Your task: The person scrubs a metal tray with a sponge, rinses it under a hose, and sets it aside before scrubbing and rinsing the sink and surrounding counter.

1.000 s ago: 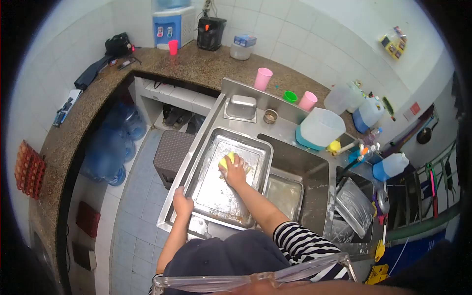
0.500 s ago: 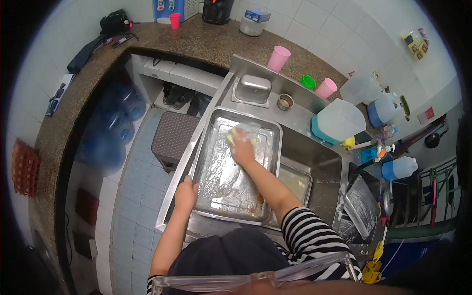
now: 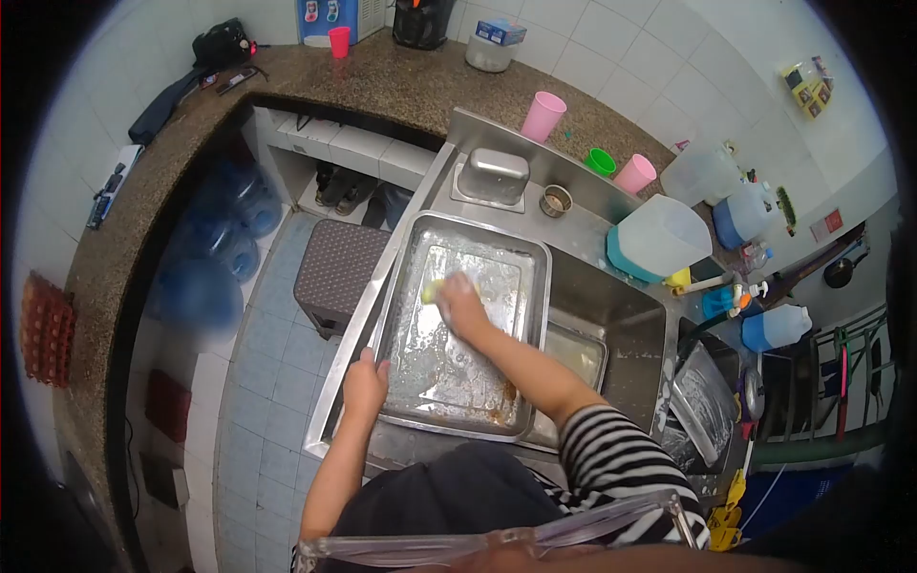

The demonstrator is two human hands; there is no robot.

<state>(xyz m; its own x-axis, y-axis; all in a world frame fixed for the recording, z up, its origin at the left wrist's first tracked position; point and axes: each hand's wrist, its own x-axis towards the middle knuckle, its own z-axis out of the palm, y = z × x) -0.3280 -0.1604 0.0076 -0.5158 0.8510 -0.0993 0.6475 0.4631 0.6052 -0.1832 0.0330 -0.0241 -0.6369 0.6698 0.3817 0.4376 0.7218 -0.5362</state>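
A large rectangular metal tray [image 3: 449,382], wet and soapy inside, rests on the steel sink unit, with brown residue near its lower right corner. My right hand [image 3: 460,304] presses a yellowish sponge [image 3: 433,291] onto the tray's inner surface, left of its middle. The tray's left rim is gripped by my left hand [image 3: 365,384], fingers closed around the edge.
Right of the tray is a sink basin [image 3: 626,334] with another tray [image 3: 573,358] in it. Behind stand a steel container [image 3: 495,176], a small metal cup [image 3: 555,200], pink cups [image 3: 543,116] and a jug of blue-green liquid [image 3: 659,239]. A stool [image 3: 339,269] stands left.
My right hand has moved left and slightly down across the tray with the sponge. The left hand keeps its place at the rim, and the tray looks nearly unmoved.
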